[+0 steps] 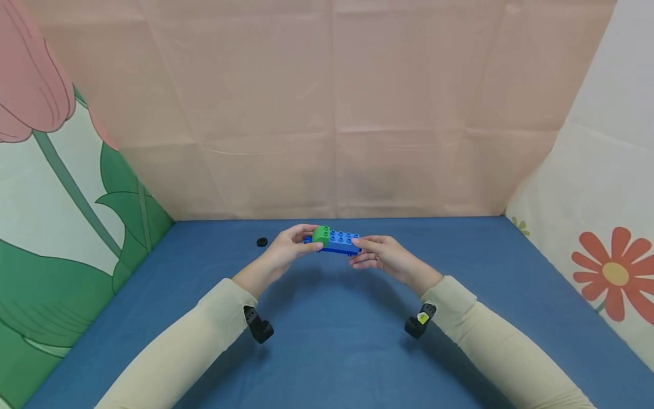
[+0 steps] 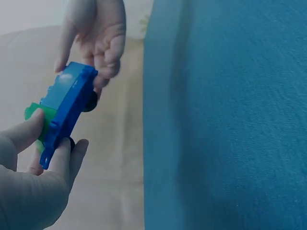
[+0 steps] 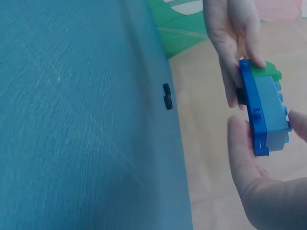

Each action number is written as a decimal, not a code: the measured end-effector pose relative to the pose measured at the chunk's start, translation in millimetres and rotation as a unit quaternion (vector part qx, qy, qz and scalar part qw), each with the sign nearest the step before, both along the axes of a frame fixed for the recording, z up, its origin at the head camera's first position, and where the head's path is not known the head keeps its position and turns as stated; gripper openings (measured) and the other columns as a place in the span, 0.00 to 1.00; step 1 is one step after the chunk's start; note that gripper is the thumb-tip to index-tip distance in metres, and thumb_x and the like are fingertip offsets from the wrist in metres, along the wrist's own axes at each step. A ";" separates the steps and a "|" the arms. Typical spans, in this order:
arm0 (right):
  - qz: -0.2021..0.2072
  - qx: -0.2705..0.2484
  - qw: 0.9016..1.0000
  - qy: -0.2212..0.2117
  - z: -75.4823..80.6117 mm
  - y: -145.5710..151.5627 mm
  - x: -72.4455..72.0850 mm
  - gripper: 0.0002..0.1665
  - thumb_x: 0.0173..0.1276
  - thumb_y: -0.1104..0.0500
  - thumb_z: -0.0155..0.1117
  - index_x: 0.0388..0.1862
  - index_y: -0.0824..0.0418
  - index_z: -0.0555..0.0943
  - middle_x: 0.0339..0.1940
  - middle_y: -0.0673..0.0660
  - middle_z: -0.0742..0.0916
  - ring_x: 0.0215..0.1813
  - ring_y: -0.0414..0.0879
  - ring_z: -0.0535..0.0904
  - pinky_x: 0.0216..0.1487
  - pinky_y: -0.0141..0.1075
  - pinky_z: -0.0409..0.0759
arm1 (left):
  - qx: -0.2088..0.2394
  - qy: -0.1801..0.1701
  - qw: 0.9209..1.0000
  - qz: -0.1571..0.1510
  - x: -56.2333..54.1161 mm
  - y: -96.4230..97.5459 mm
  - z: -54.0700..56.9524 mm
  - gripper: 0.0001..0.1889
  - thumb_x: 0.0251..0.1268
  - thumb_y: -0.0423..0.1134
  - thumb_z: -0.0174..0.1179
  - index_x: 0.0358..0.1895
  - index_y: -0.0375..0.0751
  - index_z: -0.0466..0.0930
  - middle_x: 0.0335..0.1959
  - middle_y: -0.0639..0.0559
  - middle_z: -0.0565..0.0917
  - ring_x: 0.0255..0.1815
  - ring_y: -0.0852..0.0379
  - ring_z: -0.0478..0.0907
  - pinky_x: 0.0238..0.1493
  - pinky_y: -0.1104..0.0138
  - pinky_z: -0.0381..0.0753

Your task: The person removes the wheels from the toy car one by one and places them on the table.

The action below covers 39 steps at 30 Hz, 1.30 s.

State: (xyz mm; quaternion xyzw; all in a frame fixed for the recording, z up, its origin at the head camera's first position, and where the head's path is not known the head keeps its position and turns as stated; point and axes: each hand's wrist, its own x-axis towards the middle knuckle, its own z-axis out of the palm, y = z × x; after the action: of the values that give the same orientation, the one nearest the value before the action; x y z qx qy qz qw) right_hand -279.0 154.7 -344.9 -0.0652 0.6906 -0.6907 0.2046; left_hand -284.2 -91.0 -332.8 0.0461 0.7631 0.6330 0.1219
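Note:
A toy block car is held up above the table, made of a dark blue wheeled base (image 2: 72, 106), a light blue studded brick (image 1: 343, 238) and a green brick (image 1: 321, 234). My left hand (image 1: 287, 250) pinches the green end, thumb on the green brick and fingers under the base. At the other end, my right hand (image 1: 390, 258) has its thumb on the light blue brick and its fingers by the base. Black wheels (image 2: 91, 101) show under the base in the left wrist view; the left fingers partly hide one.
Black wheel-like pieces (image 3: 167, 97) lie on the blue tabletop (image 1: 327, 341) near its far edge, left of the car. A beige cloth (image 1: 332, 113) hangs behind the table, with flower-printed panels at both sides.

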 end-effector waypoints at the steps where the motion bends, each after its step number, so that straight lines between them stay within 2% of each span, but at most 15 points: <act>1: -0.003 -0.006 1.000 -0.002 -0.5 -0.1 -0.2 0.37 0.71 0.50 0.62 0.69 0.70 0.63 0.57 0.72 0.79 0.48 0.52 0.86 0.65 0.51 0.72 | 0.003 -0.002 1.000 -0.003 0.6 -0.5 -0.8 0.26 0.62 0.37 0.67 0.63 0.50 0.73 0.66 0.48 0.72 0.65 0.49 0.72 0.70 0.54 0.68; 5: -0.029 -0.021 0.999 0.000 -1.4 -0.6 -0.9 0.37 0.69 0.53 0.64 0.69 0.70 0.64 0.57 0.67 0.80 0.44 0.48 0.87 0.64 0.48 0.74 | 0.015 -0.008 1.000 -0.016 2.7 -1.5 -2.4 0.29 0.63 0.38 0.66 0.67 0.48 0.69 0.68 0.46 0.69 0.66 0.48 0.72 0.69 0.55 0.69; 10: -0.041 -0.030 0.999 0.002 -1.7 -0.3 -0.5 0.35 0.70 0.57 0.63 0.70 0.69 0.63 0.63 0.67 0.76 0.44 0.46 0.87 0.61 0.42 0.77 | 0.032 -0.046 0.998 -0.011 1.4 -1.6 -1.5 0.33 0.65 0.45 0.64 0.70 0.41 0.63 0.65 0.41 0.71 0.63 0.46 0.76 0.68 0.54 0.70; 14: -0.035 -0.018 0.999 0.017 -2.0 -0.5 0.6 0.37 0.68 0.56 0.65 0.71 0.68 0.62 0.65 0.66 0.75 0.48 0.47 0.86 0.61 0.42 0.77 | 0.021 -0.067 0.997 0.005 -0.8 -0.7 -1.2 0.32 0.64 0.44 0.65 0.68 0.35 0.66 0.62 0.38 0.74 0.58 0.46 0.79 0.67 0.53 0.71; 19: -0.036 -0.017 0.999 0.026 -2.8 -1.2 0.9 0.39 0.68 0.55 0.66 0.71 0.67 0.62 0.65 0.66 0.75 0.49 0.48 0.86 0.64 0.44 0.75 | 0.029 -0.070 0.997 0.009 -0.7 -0.6 -3.2 0.30 0.63 0.40 0.66 0.66 0.34 0.69 0.61 0.39 0.75 0.54 0.48 0.81 0.67 0.53 0.72; 25: -0.064 -0.028 0.997 0.020 -0.1 -1.6 0.5 0.35 0.68 0.55 0.65 0.69 0.67 0.65 0.62 0.65 0.77 0.48 0.45 0.86 0.60 0.40 0.78 | 0.054 -0.077 0.995 -0.017 0.1 0.1 -4.7 0.29 0.64 0.38 0.65 0.65 0.32 0.69 0.62 0.38 0.75 0.55 0.48 0.82 0.66 0.52 0.72; 30: -0.071 -0.039 0.996 0.022 2.1 0.2 0.5 0.34 0.68 0.56 0.65 0.67 0.69 0.66 0.59 0.63 0.78 0.48 0.45 0.85 0.63 0.43 0.76 | 0.038 -0.080 0.995 -0.041 1.8 0.4 -6.6 0.29 0.64 0.39 0.65 0.66 0.31 0.68 0.60 0.36 0.77 0.53 0.48 0.83 0.66 0.51 0.72; 36: -0.081 -0.044 0.995 0.029 3.8 0.2 1.1 0.34 0.68 0.55 0.66 0.67 0.68 0.67 0.53 0.58 0.81 0.47 0.45 0.84 0.58 0.38 0.80 | 0.040 -0.089 0.993 -0.066 5.5 3.9 -6.8 0.29 0.62 0.39 0.67 0.65 0.36 0.70 0.59 0.38 0.77 0.52 0.49 0.82 0.65 0.52 0.73; 39: -0.088 -0.047 0.995 0.028 3.0 -1.2 1.1 0.34 0.67 0.53 0.66 0.67 0.68 0.68 0.50 0.56 0.83 0.48 0.46 0.84 0.58 0.37 0.80 | 0.027 -0.086 0.993 -0.078 8.3 6.3 -6.5 0.28 0.62 0.39 0.66 0.65 0.38 0.71 0.58 0.39 0.78 0.52 0.51 0.82 0.66 0.52 0.73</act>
State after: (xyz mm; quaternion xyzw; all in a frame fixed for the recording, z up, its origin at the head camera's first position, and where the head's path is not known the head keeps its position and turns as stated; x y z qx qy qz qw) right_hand -277.9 153.6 -341.9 -0.0328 0.6658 -0.7357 0.1201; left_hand -275.9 -84.7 -339.3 0.0536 0.7263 0.6438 0.2349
